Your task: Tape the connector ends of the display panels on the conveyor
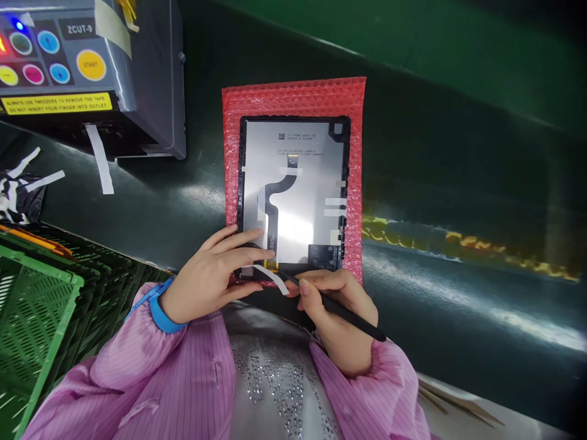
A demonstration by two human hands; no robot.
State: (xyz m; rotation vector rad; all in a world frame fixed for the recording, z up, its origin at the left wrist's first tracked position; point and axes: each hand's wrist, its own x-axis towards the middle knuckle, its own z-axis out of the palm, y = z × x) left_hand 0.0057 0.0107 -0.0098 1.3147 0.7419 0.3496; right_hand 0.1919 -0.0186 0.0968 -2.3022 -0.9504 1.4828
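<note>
A tablet panel (298, 183) with a silver back, black frame and a black flex cable lies on a red bubble-wrap sheet (293, 98). My left hand (215, 275) rests with fingers stretched out on the panel's near left corner. My right hand (337, 311) is closed around black tweezers (339, 308), whose tip holds a white tape strip (273, 276) at the panel's near edge. Small white tape pieces (334, 208) sit along the panel's right side.
A grey tape dispenser (92, 67) with coloured buttons stands at the back left, a tape strip (99, 160) hanging from its outlet. Green plastic crates (41, 293) sit at the left. Loose tape scraps (27, 177) lie beside them. The surface is a dark green conveyor belt (458, 183).
</note>
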